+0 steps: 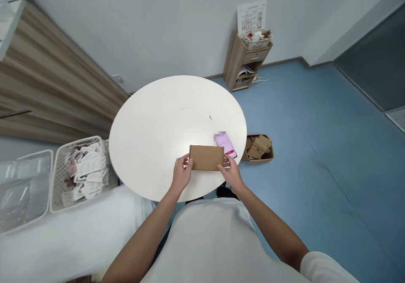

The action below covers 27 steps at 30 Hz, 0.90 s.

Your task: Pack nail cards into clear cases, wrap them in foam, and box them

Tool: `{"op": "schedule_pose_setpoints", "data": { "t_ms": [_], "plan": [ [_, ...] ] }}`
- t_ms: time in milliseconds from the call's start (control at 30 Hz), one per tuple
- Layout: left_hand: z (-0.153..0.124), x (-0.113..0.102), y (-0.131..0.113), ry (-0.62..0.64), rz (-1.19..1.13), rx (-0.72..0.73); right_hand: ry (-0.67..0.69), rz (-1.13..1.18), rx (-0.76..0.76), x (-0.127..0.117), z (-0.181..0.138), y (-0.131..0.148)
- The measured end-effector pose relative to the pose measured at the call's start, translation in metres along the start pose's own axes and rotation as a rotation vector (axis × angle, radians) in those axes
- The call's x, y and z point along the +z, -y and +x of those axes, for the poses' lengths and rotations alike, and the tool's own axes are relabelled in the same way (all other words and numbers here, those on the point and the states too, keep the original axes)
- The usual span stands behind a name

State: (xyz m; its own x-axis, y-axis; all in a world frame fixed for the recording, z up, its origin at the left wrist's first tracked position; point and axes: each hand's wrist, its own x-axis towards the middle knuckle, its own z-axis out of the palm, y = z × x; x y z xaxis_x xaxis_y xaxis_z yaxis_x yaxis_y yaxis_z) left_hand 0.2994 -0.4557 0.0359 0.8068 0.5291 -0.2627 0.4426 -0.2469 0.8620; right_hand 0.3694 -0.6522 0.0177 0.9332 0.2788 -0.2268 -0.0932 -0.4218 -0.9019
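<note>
A flat brown cardboard box (206,158), closed, is held level above the near part of the round white table (171,114). My left hand (182,172) grips its left end, thumb on the near corner. At the opposite end my right hand (230,170) holds it the same way, fingers behind the edge. Just beyond my right hand lies a phone (226,144) with a pink and red screen, partly blurred out. A small dark mark or object (210,117) shows farther back on the tabletop, too small to name.
Right of the table, a carton (260,161) on the floor holds several small cardboard boxes. To the left stand a white basket (103,164) of packets and a bin (50,177) with clear plastic containers. A small wooden cabinet (236,61) stands against the wall.
</note>
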Motion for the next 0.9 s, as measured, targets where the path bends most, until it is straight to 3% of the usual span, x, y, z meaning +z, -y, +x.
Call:
{"op": "schedule_pose_setpoints", "data": {
  "t_ms": [133, 333, 433, 533, 600, 700, 800, 900],
  "plan": [
    [0.013, 0.059, -0.061, 0.211, 0.080, 0.168, -0.175, -0.108, -0.049, -0.079, -0.001, -0.008],
    [0.040, 0.199, -0.137, 0.602, 0.239, 0.330, -0.326, -0.272, 0.110, -0.205, 0.002, -0.056],
    [0.050, 0.263, -0.162, 0.697, 0.300, 0.427, -0.422, -0.333, 0.196, -0.247, 0.008, -0.076],
    [0.057, 0.306, -0.177, 0.765, 0.297, 0.492, -0.492, -0.396, 0.196, -0.272, 0.013, -0.090],
    [0.060, 0.319, -0.180, 0.779, 0.293, 0.509, -0.515, -0.450, 0.174, -0.279, 0.014, -0.097],
    [0.062, 0.314, -0.169, 0.771, 0.300, 0.504, -0.513, -0.512, 0.175, -0.276, 0.012, -0.108],
    [0.062, 0.289, -0.149, 0.789, 0.317, 0.461, -0.430, -0.494, 0.161, -0.265, 0.010, -0.115],
    [0.059, 0.253, -0.131, 0.740, 0.285, 0.328, -0.341, -0.460, 0.109, -0.253, 0.013, -0.114]
  ]
}}
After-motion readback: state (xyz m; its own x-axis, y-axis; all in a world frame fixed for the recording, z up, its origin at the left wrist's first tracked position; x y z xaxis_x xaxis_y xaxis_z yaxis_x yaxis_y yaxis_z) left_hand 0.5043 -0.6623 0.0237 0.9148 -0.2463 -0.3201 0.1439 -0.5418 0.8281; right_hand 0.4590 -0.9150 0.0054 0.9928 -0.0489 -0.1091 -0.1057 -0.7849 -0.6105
